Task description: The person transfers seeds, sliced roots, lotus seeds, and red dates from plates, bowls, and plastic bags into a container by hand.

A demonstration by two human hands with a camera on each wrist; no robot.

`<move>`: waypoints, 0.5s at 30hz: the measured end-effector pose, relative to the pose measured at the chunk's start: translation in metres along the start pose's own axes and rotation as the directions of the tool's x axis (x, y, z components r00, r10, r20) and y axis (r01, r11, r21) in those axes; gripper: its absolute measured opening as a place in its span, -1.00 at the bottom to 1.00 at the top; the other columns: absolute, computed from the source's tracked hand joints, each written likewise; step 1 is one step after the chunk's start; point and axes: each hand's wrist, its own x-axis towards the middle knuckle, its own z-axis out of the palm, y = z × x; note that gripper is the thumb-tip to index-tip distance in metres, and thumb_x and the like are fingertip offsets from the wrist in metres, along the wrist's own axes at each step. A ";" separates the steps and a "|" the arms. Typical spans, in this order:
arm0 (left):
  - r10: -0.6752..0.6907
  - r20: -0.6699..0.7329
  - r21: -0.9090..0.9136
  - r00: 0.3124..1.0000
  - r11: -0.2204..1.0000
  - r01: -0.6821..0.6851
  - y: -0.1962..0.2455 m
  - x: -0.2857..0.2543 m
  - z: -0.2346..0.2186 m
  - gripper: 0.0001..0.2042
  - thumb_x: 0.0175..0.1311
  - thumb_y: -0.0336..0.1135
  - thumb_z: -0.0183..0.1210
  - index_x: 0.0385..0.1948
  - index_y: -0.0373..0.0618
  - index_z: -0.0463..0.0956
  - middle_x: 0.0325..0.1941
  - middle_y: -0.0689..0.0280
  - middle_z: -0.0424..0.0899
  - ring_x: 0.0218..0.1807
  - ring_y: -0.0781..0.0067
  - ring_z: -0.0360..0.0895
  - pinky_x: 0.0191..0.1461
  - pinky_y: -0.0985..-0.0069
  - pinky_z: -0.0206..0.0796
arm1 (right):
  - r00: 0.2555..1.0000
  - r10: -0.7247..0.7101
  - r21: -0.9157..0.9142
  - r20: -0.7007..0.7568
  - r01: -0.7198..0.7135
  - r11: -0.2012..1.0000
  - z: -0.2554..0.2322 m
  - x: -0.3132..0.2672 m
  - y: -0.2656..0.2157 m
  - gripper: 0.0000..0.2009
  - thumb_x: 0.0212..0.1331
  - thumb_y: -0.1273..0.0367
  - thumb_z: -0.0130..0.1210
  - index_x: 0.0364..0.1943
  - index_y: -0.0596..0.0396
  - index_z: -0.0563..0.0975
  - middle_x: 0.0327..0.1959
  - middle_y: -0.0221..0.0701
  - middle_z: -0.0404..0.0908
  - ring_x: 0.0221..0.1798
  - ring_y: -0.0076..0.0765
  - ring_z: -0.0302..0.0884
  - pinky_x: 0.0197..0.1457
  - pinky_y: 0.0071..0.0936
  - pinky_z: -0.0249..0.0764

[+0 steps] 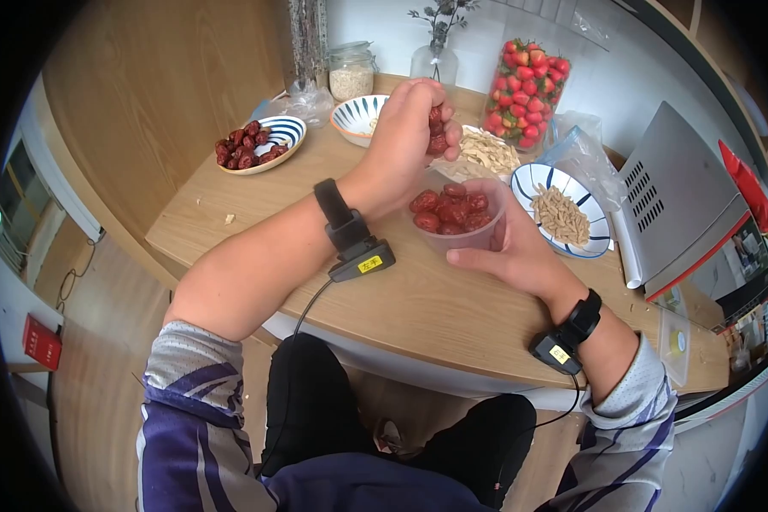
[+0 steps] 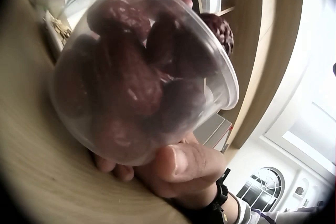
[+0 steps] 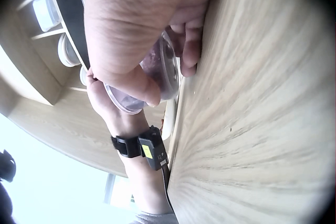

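My left hand (image 1: 408, 128) is raised above a clear plastic tub (image 1: 480, 239), its fingers curled round a few red dates (image 1: 437, 132). More red dates (image 1: 452, 212) lie in the tub, showing through its wall in the left wrist view. My right hand (image 1: 520, 249) grips the tub from the right side, its thumb (image 2: 181, 162) on the near wall. The tub is low over the wooden tabletop (image 1: 384, 311). To the left, a striped plate (image 1: 292, 138) bears a heap of wrinkled red dates (image 1: 241, 147).
A striped bowl (image 1: 341, 119) and a pile of pale dried slices (image 1: 489, 154) sit behind the hands. At right are a blue-rimmed plate (image 1: 596, 209) of short dried sticks, a plastic bag (image 1: 584, 154) and a grey metal panel (image 1: 683, 188). A strawberry container (image 1: 525, 94) and glass jar (image 1: 352, 72) stand behind.
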 end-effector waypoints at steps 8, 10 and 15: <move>-0.061 0.070 0.008 0.996 0.998 0.060 0.002 -0.004 0.004 -0.84 0.75 -0.22 0.05 0.12 -0.04 0.38 -0.19 0.37 0.46 -0.22 0.42 0.49 0.13 0.21 0.62 | 1.000 0.000 0.008 0.001 0.000 1.000 0.000 -0.001 -0.002 -0.09 0.25 0.45 0.69 0.59 0.17 0.28 0.49 -0.20 0.63 0.56 -0.29 0.64 0.67 -0.22 0.56; -0.070 0.083 0.017 0.994 0.997 0.069 0.001 -0.005 0.005 -0.85 0.76 -0.22 0.04 0.09 -0.05 0.37 -0.20 0.38 0.45 -0.23 0.44 0.48 0.32 0.14 0.65 | 1.000 -0.005 0.001 0.005 0.005 1.000 0.000 -0.001 -0.001 -0.09 0.25 0.44 0.69 0.58 0.19 0.29 0.48 -0.19 0.64 0.56 -0.29 0.64 0.68 -0.21 0.54; -0.114 0.152 -0.043 0.982 0.992 0.122 -0.004 -0.002 0.002 -0.83 0.78 -0.20 0.03 0.04 -0.09 0.37 -0.22 0.39 0.42 -0.23 0.45 0.48 0.58 0.08 0.58 | 1.000 -0.008 -0.047 0.011 0.009 0.999 -0.001 0.000 -0.002 -0.09 0.25 0.43 0.69 0.58 0.21 0.29 0.48 -0.18 0.64 0.56 -0.29 0.64 0.66 -0.21 0.56</move>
